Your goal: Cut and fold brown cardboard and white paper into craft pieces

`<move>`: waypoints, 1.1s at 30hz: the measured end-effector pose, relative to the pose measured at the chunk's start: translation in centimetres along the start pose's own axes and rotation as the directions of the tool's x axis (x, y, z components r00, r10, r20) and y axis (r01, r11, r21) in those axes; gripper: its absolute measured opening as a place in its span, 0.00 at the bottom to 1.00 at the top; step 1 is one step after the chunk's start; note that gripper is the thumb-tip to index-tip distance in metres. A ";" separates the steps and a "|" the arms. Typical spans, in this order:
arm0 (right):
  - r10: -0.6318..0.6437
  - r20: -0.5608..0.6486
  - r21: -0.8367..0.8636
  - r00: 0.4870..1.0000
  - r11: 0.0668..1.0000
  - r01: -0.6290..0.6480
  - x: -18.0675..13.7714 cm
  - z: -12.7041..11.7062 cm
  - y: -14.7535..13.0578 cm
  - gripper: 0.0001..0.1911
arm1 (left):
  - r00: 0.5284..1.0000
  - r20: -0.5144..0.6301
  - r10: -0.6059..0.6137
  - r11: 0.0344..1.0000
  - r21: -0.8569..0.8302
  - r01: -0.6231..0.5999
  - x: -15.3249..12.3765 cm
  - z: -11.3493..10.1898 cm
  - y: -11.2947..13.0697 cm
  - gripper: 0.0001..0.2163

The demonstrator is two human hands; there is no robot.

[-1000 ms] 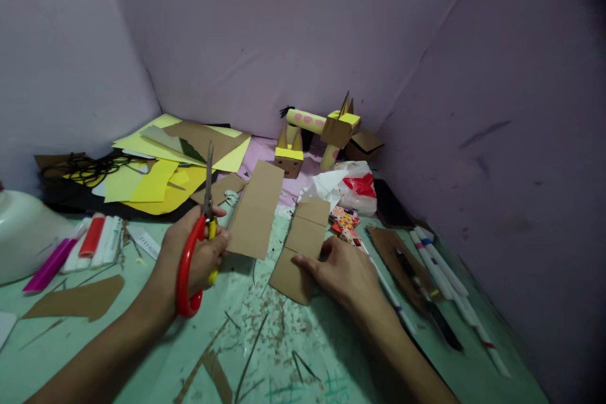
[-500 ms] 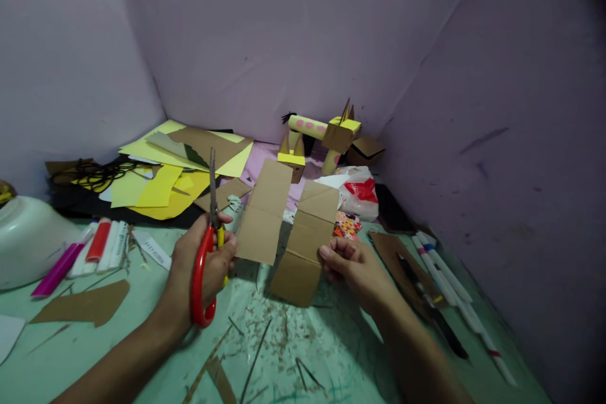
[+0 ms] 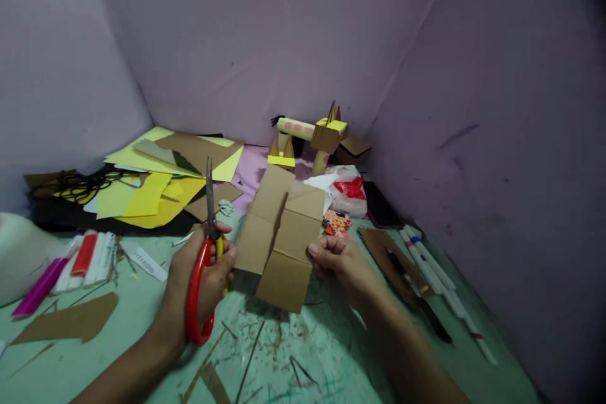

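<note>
My left hand (image 3: 203,278) holds red-and-yellow-handled scissors (image 3: 199,300), blades pointing up, and pinches the lower left edge of a flat cardboard strip (image 3: 260,221). Between thumb and fingers, my right hand (image 3: 343,262) grips the right edge of a second cardboard strip (image 3: 291,252), which has fold lines across it. The two strips are side by side above the table, the creased one a little lower and seeming to overlap the other's edge. Behind them stands a small box-like cardboard piece with a yellow top (image 3: 281,160) and pointed ears, partly hidden by the strips.
A spotted yellow cardboard figure (image 3: 298,128) stands at the back. Yellow and brown sheets (image 3: 151,196) lie at the left, near markers (image 3: 85,255) and a white container (image 3: 23,259). On the right are a cutter knife (image 3: 419,297), pens (image 3: 440,271) and a plastic bag (image 3: 348,189). Scraps litter the green table (image 3: 274,360).
The two cardboard strips have come together, closing the gap between them. The right hand has moved left with its strip, and the camera view has shifted slightly right.
</note>
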State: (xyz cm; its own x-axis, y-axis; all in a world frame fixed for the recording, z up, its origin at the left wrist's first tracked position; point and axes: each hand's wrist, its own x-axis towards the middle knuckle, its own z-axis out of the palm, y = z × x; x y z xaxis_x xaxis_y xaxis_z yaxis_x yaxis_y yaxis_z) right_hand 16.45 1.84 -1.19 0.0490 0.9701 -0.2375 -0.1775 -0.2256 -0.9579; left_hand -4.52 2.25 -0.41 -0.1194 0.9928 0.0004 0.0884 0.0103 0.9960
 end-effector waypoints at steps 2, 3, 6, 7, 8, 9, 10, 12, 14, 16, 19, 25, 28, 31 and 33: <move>0.003 -0.021 0.017 1.000 1.000 -0.003 0.1 0.2 0.3 0.20 | 0.999 0.031 -0.019 1.000 -0.021 0.020 -0.4 0.2 -0.1 0.18; 0.003 -0.030 0.026 1.000 1.000 -0.002 0.1 0.3 0.4 0.20 | 0.998 0.051 -0.037 0.998 -0.039 0.039 -0.6 0.4 -0.1 0.19; -0.002 -0.040 0.049 0.999 0.999 0.004 0.1 0.6 0.6 0.20 | 0.993 0.086 -0.082 0.992 -0.094 0.090 -1.1 0.8 -0.3 0.20; 0.001 -0.032 0.057 0.999 0.998 0.000 0.1 0.7 0.6 0.20 | 0.993 0.090 -0.080 0.990 -0.106 0.089 -1.2 0.8 -0.4 0.19; 0.009 -0.017 0.062 1.000 0.998 -0.008 0.0 0.9 0.6 0.21 | 0.993 0.090 -0.071 0.991 -0.111 0.081 -1.2 0.9 -0.5 0.19; 0.031 0.003 0.072 1.000 0.997 -0.031 0.0 0.9 0.6 0.21 | 0.995 0.084 -0.060 0.991 -0.117 0.069 -1.2 1.0 -0.5 0.18; 0.067 0.024 0.091 0.997 0.993 -0.069 0.0 1.0 0.6 0.22 | 0.996 0.076 -0.051 0.991 -0.123 0.060 -1.1 1.0 -0.6 0.19; 0.158 0.059 0.144 0.986 0.976 -0.165 0.0 1.0 0.5 0.23 | 0.997 0.049 -0.053 0.988 -0.144 0.060 -0.9 1.0 -0.6 0.20; 0.226 0.079 0.200 0.971 0.951 -0.237 0.0 0.9 0.5 0.23 | 0.998 0.017 -0.066 0.983 -0.169 0.068 -0.7 1.0 -0.6 0.22; 0.224 0.080 0.217 0.971 0.947 -0.236 -0.1 0.9 0.5 0.21 | 0.998 -0.014 -0.069 0.983 -0.172 0.066 -0.6 1.0 -0.7 0.22; 0.145 0.074 0.166 0.987 0.974 -0.156 -0.2 1.2 0.9 0.19 | 0.999 -0.017 -0.045 0.986 -0.162 0.042 -0.7 1.1 -1.0 0.20; -0.002 -0.041 0.154 0.999 0.988 0.008 -0.6 1.4 1.2 0.15 | 0.999 -0.032 -0.003 0.993 -0.119 -0.001 -0.8 1.2 -1.3 0.18; -0.119 -0.182 0.137 0.976 0.980 0.145 -1.1 1.1 0.5 0.14 | 0.996 -0.078 0.038 0.996 -0.079 -0.044 -0.8 1.2 -1.4 0.17; -0.244 -0.288 -0.063 0.926 0.970 0.236 -1.4 1.9 -0.4 0.14 | 0.992 -0.068 0.105 0.994 0.003 -0.105 -1.1 1.2 -1.6 0.14; -0.258 -0.247 -0.220 0.934 0.954 0.205 -1.3 3.3 -0.6 0.13 | 0.989 -0.040 0.145 0.989 0.043 -0.144 -1.5 1.3 -1.8 0.12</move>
State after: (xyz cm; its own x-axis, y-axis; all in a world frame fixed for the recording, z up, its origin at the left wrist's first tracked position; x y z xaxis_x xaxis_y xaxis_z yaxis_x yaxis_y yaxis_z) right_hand 13.21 1.01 0.24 0.3344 0.9423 -0.0146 0.0573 -0.0358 -0.9977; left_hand -3.25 0.88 -2.30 -0.1450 0.9782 0.1488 0.1473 -0.1273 0.9809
